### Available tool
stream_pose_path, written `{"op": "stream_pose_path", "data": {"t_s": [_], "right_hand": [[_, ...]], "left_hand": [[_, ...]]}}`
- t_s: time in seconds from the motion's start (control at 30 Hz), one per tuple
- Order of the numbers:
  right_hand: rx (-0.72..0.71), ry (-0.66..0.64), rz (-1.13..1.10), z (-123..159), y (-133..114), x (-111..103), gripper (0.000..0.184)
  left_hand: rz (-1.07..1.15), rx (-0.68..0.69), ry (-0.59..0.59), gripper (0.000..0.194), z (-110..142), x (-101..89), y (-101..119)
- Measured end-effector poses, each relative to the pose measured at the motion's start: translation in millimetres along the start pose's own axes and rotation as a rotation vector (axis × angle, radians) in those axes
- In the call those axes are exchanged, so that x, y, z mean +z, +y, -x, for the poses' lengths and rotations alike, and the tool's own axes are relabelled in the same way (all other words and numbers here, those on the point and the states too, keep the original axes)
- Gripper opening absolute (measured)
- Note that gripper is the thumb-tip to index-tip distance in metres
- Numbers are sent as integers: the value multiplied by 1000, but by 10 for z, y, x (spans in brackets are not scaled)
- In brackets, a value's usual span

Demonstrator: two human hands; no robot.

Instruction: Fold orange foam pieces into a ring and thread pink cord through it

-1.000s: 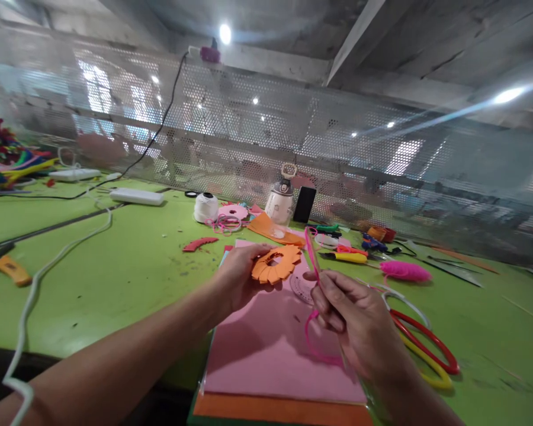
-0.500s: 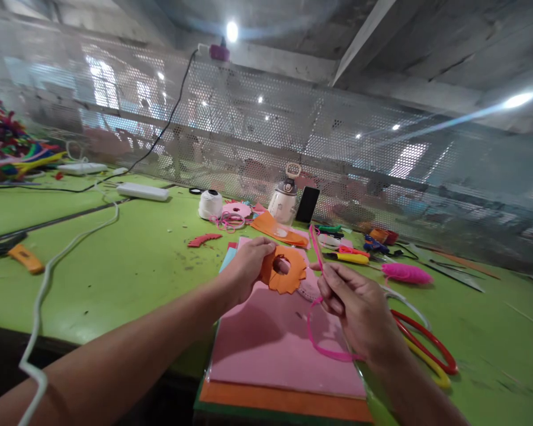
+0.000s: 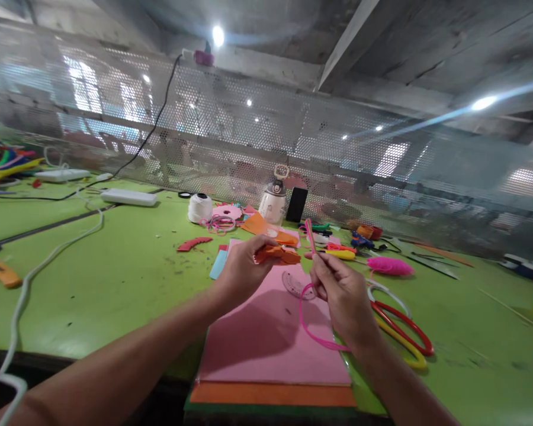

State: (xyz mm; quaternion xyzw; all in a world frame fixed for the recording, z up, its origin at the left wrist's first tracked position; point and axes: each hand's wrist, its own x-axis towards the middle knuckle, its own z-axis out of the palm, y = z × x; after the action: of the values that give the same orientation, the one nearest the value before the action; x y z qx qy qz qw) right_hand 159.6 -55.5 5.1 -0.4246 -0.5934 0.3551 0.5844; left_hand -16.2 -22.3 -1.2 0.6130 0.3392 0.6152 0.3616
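Note:
My left hand [image 3: 244,269] is closed on an orange cut-out [image 3: 278,255] with a jagged edge, now seen almost edge-on. Close beside it, my right hand [image 3: 340,290] pinches a pink ribbon [image 3: 310,236], whose top sticks up above the fingers. The rest of that ribbon loops down past the wrist. Both hands are above a stack of pink sheets [image 3: 270,349], with an orange sheet [image 3: 270,394] showing beneath at the front edge. A clear protractor [image 3: 297,285] lies on the pink sheets between the hands.
A white thread spool [image 3: 200,209], a bottle [image 3: 272,204] and a black phone [image 3: 297,205] stand at the back. On the right lie a pink yarn bundle [image 3: 389,266] and coloured loops [image 3: 404,325]. A red strip [image 3: 194,244] and a white cable [image 3: 53,260] lie to the left.
The orange cut-out has been tipped from facing me, with its round hole showing, to nearly edge-on. My right hand still holds the pink ribbon; the whole view has shifted slightly.

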Motion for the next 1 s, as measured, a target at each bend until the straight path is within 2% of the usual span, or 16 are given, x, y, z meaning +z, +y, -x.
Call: {"op": "stream_pose_path", "data": {"t_s": [0.1,0.3,0.4,0.47,0.6,0.7,0.8,0.93,1.0], "right_hand": [[-16,-2,15,17,-37,21,29],[-59,42,39,27,-21,7,31],[-47,40,33,5,14,-4,31],[22,20,-31,-12,22,6,32],[281,-63,-258,-29,8,67,35],[394,-127,-364,-29,3,119,41],[421,-162,-422,-33,16,143,36],[430,-114,-446,-52,36,124,28],[413,-91,-435,-66,40,102,26]], "left_hand": [[-74,66,5,14,60,5,34],[83,-20,61,22,112,49,31],[-17,37,62,15,114,31,8],[-106,89,54,11,117,16,-7],[-138,116,28,16,128,10,-38],[-153,142,-50,20,141,30,-66],[-240,218,-140,20,160,62,-88],[-396,398,-285,24,176,75,-23],[-389,442,-341,37,154,38,44]]}}
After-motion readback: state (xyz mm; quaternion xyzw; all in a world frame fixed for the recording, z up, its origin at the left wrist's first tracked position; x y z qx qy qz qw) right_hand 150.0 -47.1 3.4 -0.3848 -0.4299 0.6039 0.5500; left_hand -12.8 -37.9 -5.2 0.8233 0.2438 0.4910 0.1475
